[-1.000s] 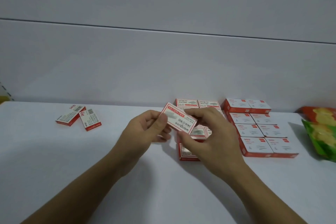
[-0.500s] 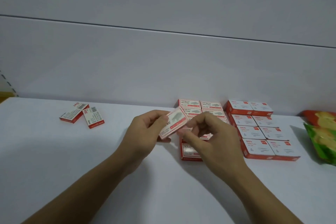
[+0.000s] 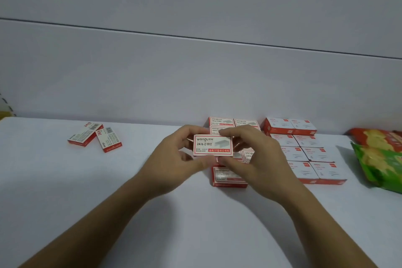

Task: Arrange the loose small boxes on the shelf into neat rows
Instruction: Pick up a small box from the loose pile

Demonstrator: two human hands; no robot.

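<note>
- Here's the held box point(image 3: 213, 145): white with red trim, label up and level, lifted above the shelf point(image 3: 108, 202).
- The left grip point(image 3: 171, 159) pinches its left end and the right grip point(image 3: 258, 159) pinches its right end, so both are closed on this one box, thumbs on the near edge and fingers over the far edge.
- Directly behind and below the held box are the matching staple rows point(image 3: 221, 121), partly hidden by the hands. One front box point(image 3: 228, 177) lies nearer the viewer than the held box.
- My read is that this box is about to go into those rows. Done well, it comes down flat with the label facing the same way as its neighbours, then slides in until the sides touch. The fingers should come off the ends last so nothing already placed gets nudged.
- Where exactly the free slot is, I can't tell, because the hands cover it.
- To the right of the held box is a tidy block of larger boxes point(image 3: 304, 154) in two columns, with snack bags point(image 3: 380, 163) beyond it.
- Well to the left of the held box, two loose boxes point(image 3: 84, 135) lie askew and touching. They're not yet sorted.
</note>
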